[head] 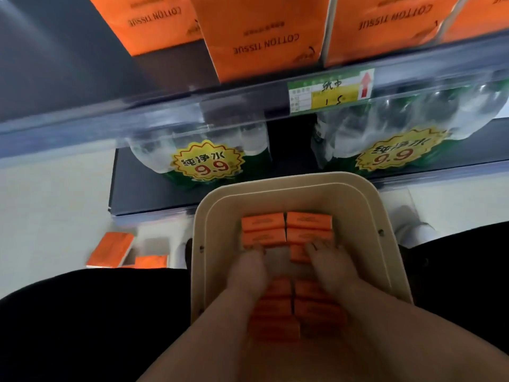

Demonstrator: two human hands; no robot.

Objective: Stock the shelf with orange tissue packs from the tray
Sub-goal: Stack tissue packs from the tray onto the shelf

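Observation:
A beige tray (369,216) sits in front of me with several small orange tissue packs (263,221) lying in rows inside it. Both my hands reach down into the tray. My left hand (249,268) has its fingertips on the near edge of a pack in the left row; blur hides whether it grips. My right hand (327,260) curls its fingers over a pack (298,253) in the right row. More packs (275,326) lie under my forearms. The shelf (165,106) above carries large orange tissue packs (259,37).
A price tag (330,91) is clipped to the shelf rail. Wrapped water bottles (203,155) stand on the lower shelf behind the tray. Two orange packs (110,249) lie on the floor at the left.

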